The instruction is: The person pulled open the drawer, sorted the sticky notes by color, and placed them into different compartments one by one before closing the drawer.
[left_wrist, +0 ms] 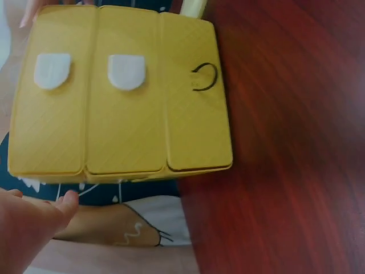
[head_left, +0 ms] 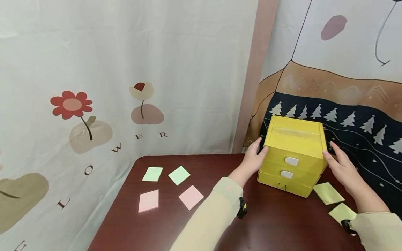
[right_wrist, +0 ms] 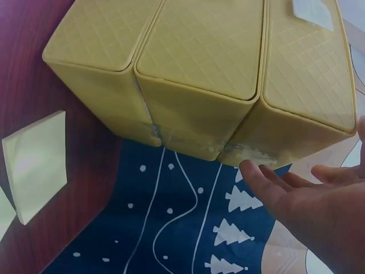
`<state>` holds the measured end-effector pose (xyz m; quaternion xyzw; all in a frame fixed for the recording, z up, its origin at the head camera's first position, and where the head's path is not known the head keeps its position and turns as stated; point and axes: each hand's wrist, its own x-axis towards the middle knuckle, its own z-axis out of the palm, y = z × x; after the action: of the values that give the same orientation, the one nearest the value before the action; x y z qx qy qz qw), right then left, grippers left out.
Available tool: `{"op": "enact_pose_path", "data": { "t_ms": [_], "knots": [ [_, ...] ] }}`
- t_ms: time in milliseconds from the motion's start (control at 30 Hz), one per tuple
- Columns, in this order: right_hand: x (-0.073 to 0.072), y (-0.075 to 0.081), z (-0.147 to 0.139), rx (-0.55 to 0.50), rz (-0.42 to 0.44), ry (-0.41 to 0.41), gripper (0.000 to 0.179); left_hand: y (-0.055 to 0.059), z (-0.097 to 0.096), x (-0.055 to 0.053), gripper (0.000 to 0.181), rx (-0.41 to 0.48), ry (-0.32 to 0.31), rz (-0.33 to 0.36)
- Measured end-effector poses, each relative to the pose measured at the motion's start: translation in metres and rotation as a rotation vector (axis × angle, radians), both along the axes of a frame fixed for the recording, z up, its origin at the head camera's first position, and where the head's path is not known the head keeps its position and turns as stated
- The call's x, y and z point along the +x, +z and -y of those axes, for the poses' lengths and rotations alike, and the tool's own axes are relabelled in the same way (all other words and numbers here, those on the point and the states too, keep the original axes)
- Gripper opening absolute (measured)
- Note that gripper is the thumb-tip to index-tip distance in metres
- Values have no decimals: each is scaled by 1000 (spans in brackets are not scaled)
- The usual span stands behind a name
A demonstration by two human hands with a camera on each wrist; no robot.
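A yellow three-tier drawer box (head_left: 290,139) stands at the far right of the table in the head view. White tabs (left_wrist: 127,72) mark its two upper drawers, and a thin dark loop (left_wrist: 217,75) is on the lowest one. My left hand (head_left: 252,159) is at the box's left side, thumb near the front corner, fingers fairly straight. On the opposite side, my right hand (head_left: 343,170) has its fingers extended, the fingertips right at the side wall in the right wrist view. Clear tape (head_left: 295,132) crosses the top of the box.
Two yellow-green sticky-note pads (head_left: 329,193) lie beside the box near my right forearm. Two pale green notes (head_left: 152,174) and two pink notes (head_left: 148,201) lie on the left of the dark red table (head_left: 260,223). Patterned curtains (head_left: 194,69) hang behind.
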<state>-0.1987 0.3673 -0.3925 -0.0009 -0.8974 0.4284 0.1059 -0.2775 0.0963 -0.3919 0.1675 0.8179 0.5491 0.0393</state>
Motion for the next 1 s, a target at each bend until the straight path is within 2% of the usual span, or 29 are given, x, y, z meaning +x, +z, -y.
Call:
{"op": "enact_pose_path", "data": {
  "t_ms": [133, 267, 500, 700, 1000],
  "knots": [
    [0, -3, 0, -29, 8, -10, 68, -3, -7, 3, 54, 1, -8, 17],
    [-1, -4, 1, -48, 50, -17, 70, -3, -11, 3, 53, 28, -8, 39],
    [-3, -5, 2, -138, 42, 22, 70, 0, -16, -1, 52, 70, 14, 93],
    [-3, -6, 3, -210, 28, 29, 69, 0, -19, 0, 47, 110, 63, 82],
    [0, -6, 3, -236, 37, 10, 70, -6, -20, -1, 38, 186, 117, -1]
  ]
}}
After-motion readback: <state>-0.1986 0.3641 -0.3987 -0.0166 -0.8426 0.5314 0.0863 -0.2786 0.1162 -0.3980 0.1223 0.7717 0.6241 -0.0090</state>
